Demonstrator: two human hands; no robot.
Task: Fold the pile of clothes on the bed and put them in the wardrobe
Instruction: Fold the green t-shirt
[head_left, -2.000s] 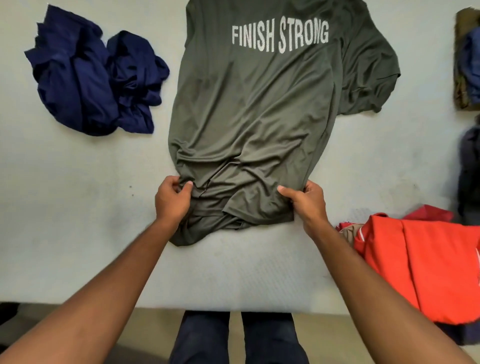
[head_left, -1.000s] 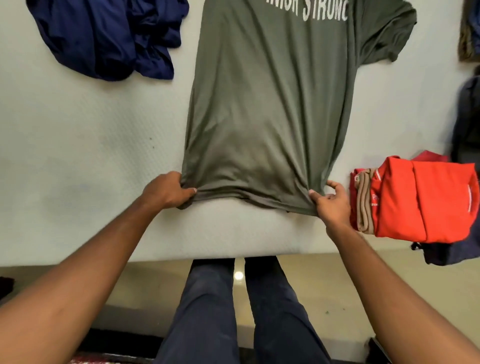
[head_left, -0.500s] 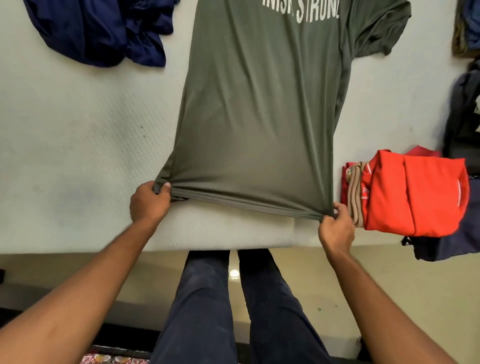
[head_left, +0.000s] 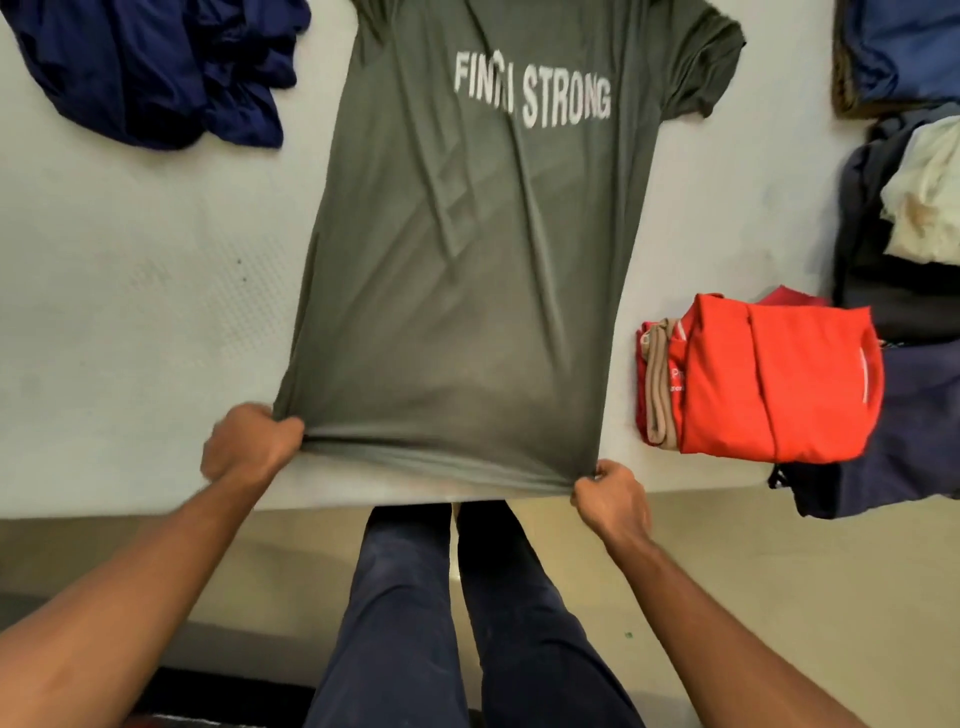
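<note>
Head view: you draw the grey T-shirt (head_left: 467, 286), its hem bunched two seconds ago, taut toward the near edge of the bed (head_left: 130, 312), ready for folding. Your left hand (head_left: 249, 447) and right hand (head_left: 610, 499) each pinch a hem corner at lower centre. The shirt fills centre frame, print up, lightly creased.

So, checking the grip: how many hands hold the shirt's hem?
2. The left hand grips the hem of the shirt at its left corner; the right hand grips the right corner.
</note>
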